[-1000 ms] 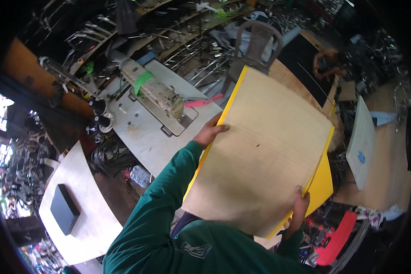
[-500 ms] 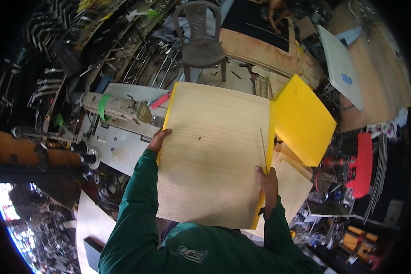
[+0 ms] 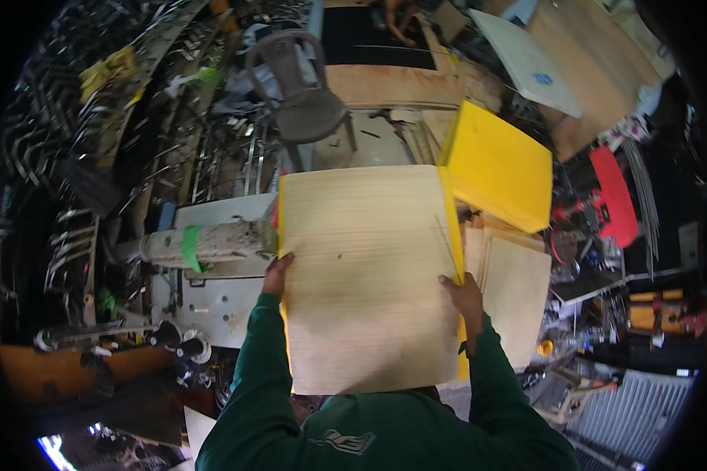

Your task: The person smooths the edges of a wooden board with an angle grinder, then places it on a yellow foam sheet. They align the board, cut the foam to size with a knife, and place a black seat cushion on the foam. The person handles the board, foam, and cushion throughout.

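Well to the left of the left grip, bent metal tubes [image 3: 39,157] hang in dense rows, with a crumpled yellow cloth [image 3: 106,71] up beyond them. Nearer, just left of and slightly above the left grip, lies a worn grey sewing machine [image 3: 236,242] with a green band [image 3: 190,249] around its body. It sits on a pale bench [image 3: 216,302], and below and left of the same grip are two thread spools [image 3: 182,342].

The left grip [image 3: 279,276] is closed about the left edge of a pale wooden panel [image 3: 369,275], its arm in a green sleeve [image 3: 251,353]. Above this grip, well apart, is a brown plastic chair [image 3: 310,114].

The panel is held between both grips, its lower edge close to the person's body; yellow shows along its two sides, and a small dark spot [image 3: 340,256] marks the face, right of the left grip. Far above it, another person's hand [image 3: 404,39] is over a black sheet [image 3: 361,35].

The right grip [image 3: 465,302] clasps the panel's right edge, thumb on the face. Above and right of it is a yellow block [image 3: 501,166]; just right, thin wooden boards [image 3: 514,294]; farther right, a red machine [image 3: 613,196].
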{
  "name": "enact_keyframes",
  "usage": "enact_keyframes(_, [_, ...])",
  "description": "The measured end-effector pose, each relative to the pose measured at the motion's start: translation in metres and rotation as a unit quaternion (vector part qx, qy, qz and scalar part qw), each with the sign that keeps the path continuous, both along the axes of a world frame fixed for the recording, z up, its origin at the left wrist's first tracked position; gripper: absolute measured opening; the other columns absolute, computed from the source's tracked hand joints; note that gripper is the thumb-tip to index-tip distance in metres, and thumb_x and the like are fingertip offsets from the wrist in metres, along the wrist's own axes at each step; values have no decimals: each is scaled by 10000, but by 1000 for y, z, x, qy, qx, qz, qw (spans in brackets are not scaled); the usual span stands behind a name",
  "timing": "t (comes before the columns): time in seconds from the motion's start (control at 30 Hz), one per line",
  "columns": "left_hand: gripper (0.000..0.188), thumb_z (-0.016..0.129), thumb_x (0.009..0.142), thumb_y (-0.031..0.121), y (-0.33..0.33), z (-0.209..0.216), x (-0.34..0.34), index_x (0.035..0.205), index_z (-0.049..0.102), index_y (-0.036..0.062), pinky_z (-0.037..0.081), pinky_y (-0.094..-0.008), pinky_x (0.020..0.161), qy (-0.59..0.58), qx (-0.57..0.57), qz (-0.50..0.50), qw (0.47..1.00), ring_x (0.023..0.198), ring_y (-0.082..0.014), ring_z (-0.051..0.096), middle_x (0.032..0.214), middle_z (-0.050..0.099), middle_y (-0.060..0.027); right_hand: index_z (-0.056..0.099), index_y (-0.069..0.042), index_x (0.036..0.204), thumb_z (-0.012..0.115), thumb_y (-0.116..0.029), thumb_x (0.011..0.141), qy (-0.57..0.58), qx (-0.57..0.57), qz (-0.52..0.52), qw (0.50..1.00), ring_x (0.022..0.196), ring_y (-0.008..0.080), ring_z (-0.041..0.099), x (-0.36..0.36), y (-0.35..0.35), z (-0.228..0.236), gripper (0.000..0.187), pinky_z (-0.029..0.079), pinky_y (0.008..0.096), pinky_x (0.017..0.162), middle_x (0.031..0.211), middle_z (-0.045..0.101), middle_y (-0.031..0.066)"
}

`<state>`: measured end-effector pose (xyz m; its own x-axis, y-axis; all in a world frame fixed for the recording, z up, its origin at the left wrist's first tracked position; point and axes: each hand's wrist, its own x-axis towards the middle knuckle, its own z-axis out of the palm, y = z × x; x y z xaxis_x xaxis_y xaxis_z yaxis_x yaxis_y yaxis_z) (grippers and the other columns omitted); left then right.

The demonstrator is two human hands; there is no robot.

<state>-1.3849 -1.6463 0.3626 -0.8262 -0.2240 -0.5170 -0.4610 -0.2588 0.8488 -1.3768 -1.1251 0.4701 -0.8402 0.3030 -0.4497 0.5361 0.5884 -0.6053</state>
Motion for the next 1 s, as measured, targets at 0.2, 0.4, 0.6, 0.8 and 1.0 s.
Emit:
enact_keyframes(0.2, [542,711,1019,380,-6,7,-3,1360,689,-41,488,-340,1056,-5,-22,-29,999,1152,-221,669,1260,739,-105,635,78,1315,878,-411,866,52,-25,-12,998,1213,393,690,5,-2,-9,707,535,461,1028,1288,709,280])
enact_keyframes(0.4, [807,778,933,435,69,51,0,1554,512,-7,402,-526,1188,-205,-557,79,801,1448,-417,485,1608,500,-239,641,80,1270,820,-251,886,87,25,-94,991,1171,443,686,2,-1,12,538,540,495,1017,1218,711,299])
enact_keyframes(0.6, [903,831,863,390,244,85,-5,1630,458,96,272,-658,1249,185,-572,-152,785,1556,-505,291,1730,291,-261,680,30,1215,731,-82,912,157,-21,-92,983,985,392,735,3,-5,32,327,591,452,882,1124,726,265])
enact_keyframes(0.8, [795,667,947,576,326,94,-38,1647,487,245,162,-668,1292,205,-623,-373,657,1615,-489,211,1743,330,-171,716,-12,1190,696,-65,936,259,-19,-78,962,951,418,730,-38,-22,5,260,603,493,831,1100,685,224])
enact_keyframes(1.0, [776,690,929,549,331,87,-38,1619,529,231,177,-648,1292,195,-639,-382,638,1612,-465,225,1725,368,-167,745,-11,1191,690,-169,982,230,13,-22,973,1005,427,715,-131,-29,-17,269,588,494,884,1093,712,233])
